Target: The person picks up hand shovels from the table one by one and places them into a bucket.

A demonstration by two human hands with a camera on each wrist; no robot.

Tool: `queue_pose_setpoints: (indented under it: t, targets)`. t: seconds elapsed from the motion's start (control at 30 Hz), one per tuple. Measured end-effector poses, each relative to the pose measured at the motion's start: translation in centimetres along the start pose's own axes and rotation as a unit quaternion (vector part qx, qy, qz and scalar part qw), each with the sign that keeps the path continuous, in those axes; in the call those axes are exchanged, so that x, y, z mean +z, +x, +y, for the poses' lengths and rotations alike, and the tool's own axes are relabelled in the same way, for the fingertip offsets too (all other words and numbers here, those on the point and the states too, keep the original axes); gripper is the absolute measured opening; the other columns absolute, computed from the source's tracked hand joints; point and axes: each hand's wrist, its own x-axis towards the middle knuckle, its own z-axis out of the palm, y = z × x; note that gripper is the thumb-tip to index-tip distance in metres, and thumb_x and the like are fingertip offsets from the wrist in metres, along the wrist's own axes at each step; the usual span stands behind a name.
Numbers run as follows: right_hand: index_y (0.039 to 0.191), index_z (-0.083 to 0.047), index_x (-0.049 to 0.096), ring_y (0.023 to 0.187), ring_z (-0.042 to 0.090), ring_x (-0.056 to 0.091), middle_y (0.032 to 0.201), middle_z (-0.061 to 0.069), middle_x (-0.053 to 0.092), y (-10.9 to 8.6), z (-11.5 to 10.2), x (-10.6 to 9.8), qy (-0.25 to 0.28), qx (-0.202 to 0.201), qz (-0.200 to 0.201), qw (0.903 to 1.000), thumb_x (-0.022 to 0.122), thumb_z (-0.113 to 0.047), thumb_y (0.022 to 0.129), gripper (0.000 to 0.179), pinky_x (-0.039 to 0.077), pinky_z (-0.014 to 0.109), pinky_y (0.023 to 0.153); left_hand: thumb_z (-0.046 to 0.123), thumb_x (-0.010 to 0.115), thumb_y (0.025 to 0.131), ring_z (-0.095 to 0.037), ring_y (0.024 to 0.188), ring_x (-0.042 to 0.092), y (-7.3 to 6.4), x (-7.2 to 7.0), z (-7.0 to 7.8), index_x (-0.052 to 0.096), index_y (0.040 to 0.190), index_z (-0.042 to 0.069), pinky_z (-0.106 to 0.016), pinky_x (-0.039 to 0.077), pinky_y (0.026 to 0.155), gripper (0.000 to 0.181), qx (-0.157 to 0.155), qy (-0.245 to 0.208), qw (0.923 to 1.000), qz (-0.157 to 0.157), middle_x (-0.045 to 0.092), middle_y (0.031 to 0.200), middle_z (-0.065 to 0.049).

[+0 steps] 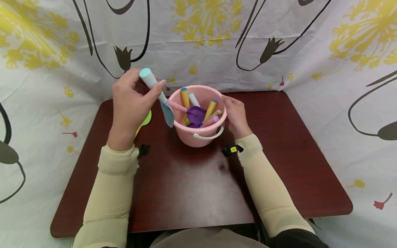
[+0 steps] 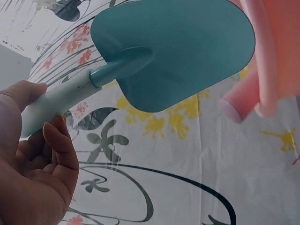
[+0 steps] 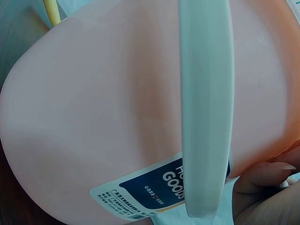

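Observation:
Pinched by its pale handle, a teal toy shovel (image 1: 168, 113) hangs from my left hand (image 1: 130, 100), blade down, just left of a pink bucket (image 1: 193, 137). In the left wrist view the shovel's broad blade (image 2: 183, 51) fills the upper middle. My right hand (image 1: 236, 115) grips the bucket's right rim. Inside the bucket lie several toy tools, among them a purple scoop (image 1: 196, 114) with a pink handle poking over the left rim, plus yellow, pale blue and pink handles. The bucket's white handle (image 1: 211, 136) hangs down the near side; a label (image 3: 150, 187) shows in the right wrist view.
A lime-green toy tool (image 1: 147, 119) with a yellow handle lies on the dark red table (image 1: 192, 193), partly hidden behind my left hand. Patterned white cloth (image 1: 198, 58) stands up around the table's back and sides.

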Motion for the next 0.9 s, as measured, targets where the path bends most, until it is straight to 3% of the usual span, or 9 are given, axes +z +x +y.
queue_pose_setpoints:
  t: [0.13,0.3,0.5,0.67,0.8,0.9]
  targets:
    - [0.133,-0.001,0.078,0.090,0.014,0.077,0.121,0.017,0.077,0.0,0.0,0.0,-0.003,-0.004,-0.002,1.0000,0.069,-0.024,0.108,0.036,0.059,0.020,0.063,0.012,0.089,0.095,-0.015,0.073,0.064,0.6,0.8,0.6,0.075,0.098,-0.006,-0.022,0.053,0.068,0.023,0.013,-0.011,0.9998,-0.004,0.072,0.092,-0.013]
    - [0.136,0.000,0.077,0.073,0.009,0.072,0.117,0.018,0.076,-0.1,-0.1,-0.1,-0.011,-0.009,-0.006,0.9999,0.069,-0.024,0.108,0.037,0.052,0.018,0.053,0.019,0.091,0.094,-0.015,0.076,0.061,1.2,2.0,0.2,0.075,0.094,-0.003,-0.021,0.050,0.067,0.028,0.013,0.015,0.9997,-0.012,0.066,0.085,-0.011]
    - [0.137,-0.001,0.076,0.083,0.011,0.075,0.121,0.018,0.076,-0.2,-0.2,-0.2,-0.009,-0.012,-0.005,0.9999,0.067,-0.024,0.108,0.038,0.056,0.019,0.059,0.025,0.091,0.094,-0.014,0.076,0.060,1.7,3.5,-0.6,0.073,0.094,0.000,-0.022,0.050,0.068,0.031,0.015,0.006,0.9994,-0.031,0.064,0.087,-0.011]
    - [0.132,0.001,0.078,0.084,0.013,0.076,0.114,0.016,0.078,-0.1,0.0,-0.1,-0.001,-0.015,-0.005,0.9999,0.068,-0.024,0.108,0.036,0.058,0.019,0.061,0.028,0.089,0.096,-0.009,0.075,0.060,1.4,4.5,-1.4,0.071,0.092,0.004,-0.023,0.052,0.068,0.030,0.008,0.016,0.9983,-0.056,0.062,0.087,-0.005]
    - [0.129,0.002,0.078,0.071,0.010,0.073,0.098,0.011,0.078,0.1,0.3,0.0,0.008,-0.022,-0.006,0.9997,0.067,-0.019,0.107,0.033,0.054,0.017,0.053,0.029,0.088,0.097,-0.011,0.074,0.062,1.0,5.4,-2.3,0.070,0.089,0.005,-0.023,0.052,0.068,0.031,-0.004,0.042,0.9960,-0.078,0.063,0.086,-0.006]
    - [0.127,0.002,0.078,0.056,0.007,0.065,0.089,0.010,0.077,0.1,0.3,0.1,0.007,-0.025,-0.005,0.9997,0.066,-0.018,0.105,0.032,0.043,0.017,0.042,0.029,0.088,0.097,-0.014,0.075,0.063,0.8,5.9,-2.9,0.069,0.089,0.004,-0.024,0.052,0.069,0.033,-0.020,0.049,0.9944,-0.092,0.064,0.086,-0.009]
